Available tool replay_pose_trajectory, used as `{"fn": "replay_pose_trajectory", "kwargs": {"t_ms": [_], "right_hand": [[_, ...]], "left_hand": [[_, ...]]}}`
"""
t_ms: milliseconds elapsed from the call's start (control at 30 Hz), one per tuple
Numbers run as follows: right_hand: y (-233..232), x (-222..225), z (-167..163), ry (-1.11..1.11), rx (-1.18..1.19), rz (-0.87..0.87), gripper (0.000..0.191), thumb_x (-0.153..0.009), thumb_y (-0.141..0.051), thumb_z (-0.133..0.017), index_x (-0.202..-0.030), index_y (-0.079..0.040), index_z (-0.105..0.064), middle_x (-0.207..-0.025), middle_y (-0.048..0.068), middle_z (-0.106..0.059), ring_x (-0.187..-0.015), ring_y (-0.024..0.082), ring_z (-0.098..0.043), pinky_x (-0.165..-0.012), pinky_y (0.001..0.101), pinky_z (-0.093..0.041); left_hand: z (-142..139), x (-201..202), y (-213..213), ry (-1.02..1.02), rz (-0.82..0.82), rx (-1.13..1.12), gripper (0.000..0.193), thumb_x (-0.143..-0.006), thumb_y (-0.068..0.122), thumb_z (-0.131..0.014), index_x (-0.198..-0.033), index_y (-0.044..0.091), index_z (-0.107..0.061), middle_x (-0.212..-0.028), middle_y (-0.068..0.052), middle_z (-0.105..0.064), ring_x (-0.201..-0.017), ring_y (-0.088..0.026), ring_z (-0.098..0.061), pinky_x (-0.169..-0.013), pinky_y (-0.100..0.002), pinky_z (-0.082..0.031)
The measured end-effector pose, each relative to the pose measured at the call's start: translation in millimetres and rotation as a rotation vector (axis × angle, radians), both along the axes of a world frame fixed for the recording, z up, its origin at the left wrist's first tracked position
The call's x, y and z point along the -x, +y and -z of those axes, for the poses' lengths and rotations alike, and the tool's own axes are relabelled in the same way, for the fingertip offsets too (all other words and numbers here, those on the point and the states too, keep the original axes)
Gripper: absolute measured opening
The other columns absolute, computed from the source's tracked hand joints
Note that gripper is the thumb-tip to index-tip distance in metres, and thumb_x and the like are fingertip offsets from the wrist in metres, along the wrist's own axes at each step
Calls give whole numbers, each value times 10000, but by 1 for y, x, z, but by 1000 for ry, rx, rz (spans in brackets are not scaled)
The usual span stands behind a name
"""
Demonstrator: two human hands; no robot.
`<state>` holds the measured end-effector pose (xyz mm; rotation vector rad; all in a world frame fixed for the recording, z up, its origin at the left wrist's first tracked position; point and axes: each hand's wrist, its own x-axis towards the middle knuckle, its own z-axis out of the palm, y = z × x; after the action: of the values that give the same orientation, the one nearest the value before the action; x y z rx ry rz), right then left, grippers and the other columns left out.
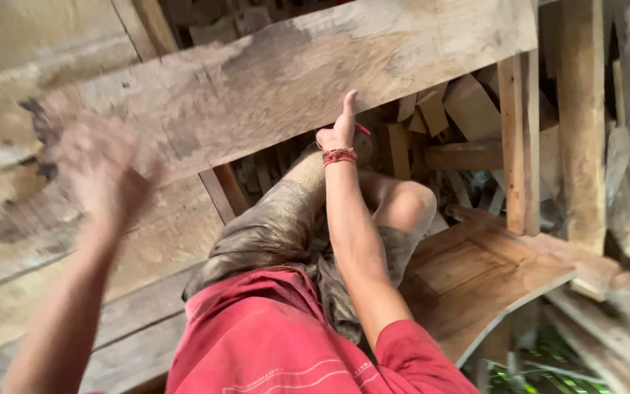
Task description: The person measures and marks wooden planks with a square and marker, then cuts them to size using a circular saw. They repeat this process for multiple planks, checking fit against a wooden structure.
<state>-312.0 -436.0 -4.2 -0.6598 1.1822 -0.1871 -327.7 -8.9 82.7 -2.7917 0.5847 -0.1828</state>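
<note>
Here, plank slanting up-right.

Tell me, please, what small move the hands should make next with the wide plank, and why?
Probably bring the left hand to a firm grip on the plank before shifting it. The right hand grips the plank's lower edge, thumb up against its face, while the left hand is blurred over the far end and its hold cannot be made out. The plank lies tilted across other boards, so one hand alone may not steady it.

Below me: offcut timber pile — dim, cluttered | my right: upright wooden posts, carved panel lying flat | my left: stacked planks | light: soft daylight — green ground showing through
</note>
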Motion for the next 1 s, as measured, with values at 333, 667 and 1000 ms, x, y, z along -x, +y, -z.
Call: {"fn": "replay_pose_trajectory", "kwargs": {"t_ms": [333,667,1000], "right_hand": [[40,55,-43,-408,-64,277,838,-848,-647,-684,-1456,-92,-531,-1489,102,-565,-1363,346,-508,-1162,562,-400],[21,48,-205,-518,355,348,948,-907,-742,-402,-1629,-152,-230,-1700,167,-154,-1546,416,-208,-1217,611,-218],[-60,-46,-455,-1004,892,108,638,-1055,-443,-478,-1555,-78,-328,-1514,185,-348,-1428,355,-334,-1200,575,-328]], "left_hand": [[0,-101,115,235,-311,375,658,-1081,696,-613,-906,103,-839,-1069,-144,-696,-1229,-438,-491,-1049,-602,-348],[-68,-35,126,-298,-33,1036,434,-1081,399,-600,-868,21,-613,-977,-186,-537,-934,-317,-517,-821,-451,-373],[-132,-40,39,-35,162,1049,300,-975,368,-637,-1010,90,-744,-1093,-100,-719,-1072,-343,-628,-948,-529,-451]]}}
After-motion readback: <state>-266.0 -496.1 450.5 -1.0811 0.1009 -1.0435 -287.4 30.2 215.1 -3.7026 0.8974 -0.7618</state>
